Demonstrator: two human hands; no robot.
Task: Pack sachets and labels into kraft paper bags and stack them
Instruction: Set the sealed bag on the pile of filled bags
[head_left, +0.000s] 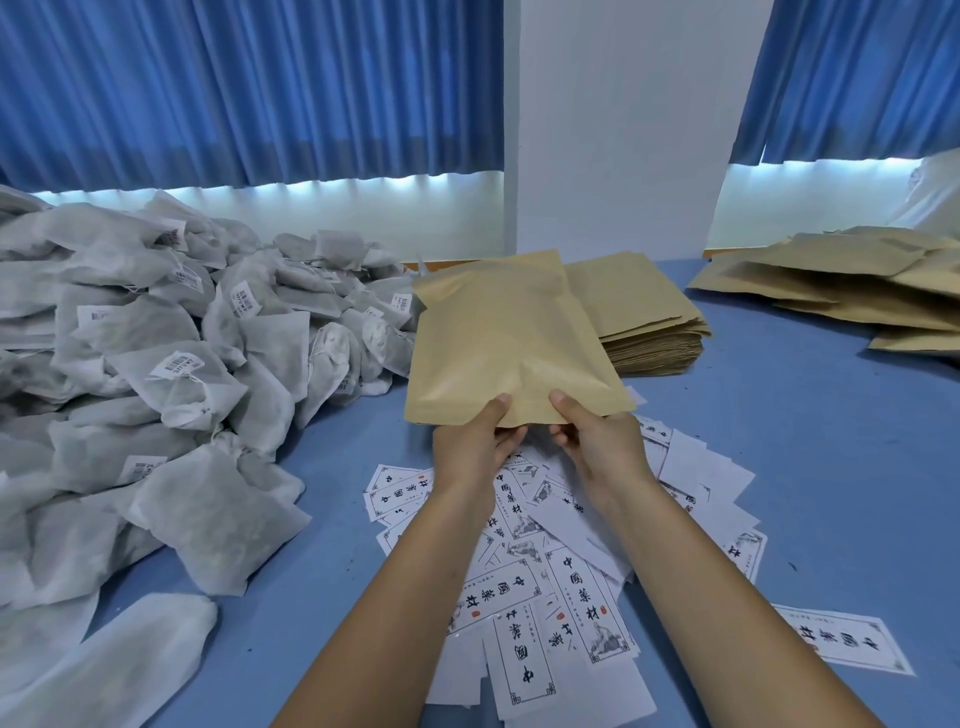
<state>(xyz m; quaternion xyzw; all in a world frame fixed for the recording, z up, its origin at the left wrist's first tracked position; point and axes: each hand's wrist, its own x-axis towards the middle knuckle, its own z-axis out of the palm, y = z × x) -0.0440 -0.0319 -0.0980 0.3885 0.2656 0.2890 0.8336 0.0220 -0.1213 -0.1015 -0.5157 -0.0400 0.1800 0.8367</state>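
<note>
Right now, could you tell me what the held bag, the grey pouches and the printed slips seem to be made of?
The bag looks like matte tan kraft paper, dull and softly creased. The pouches seem thin white non-woven fabric or filter paper: fuzzy, dark contents showing through. The slips look like thin white printed paper, lying flat; any coating is unclear.

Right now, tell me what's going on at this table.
A person is packing. Their left grip and right grip hold a kraft paper bag by its near edge, above loose printed labels scattered on the blue table. The bag looks slightly puffed; what is inside cannot be seen. A big heap of white sachets lies to the left, a neat stack of flat bags sits just behind, and a looser pile of bags lies at the far right.
</note>
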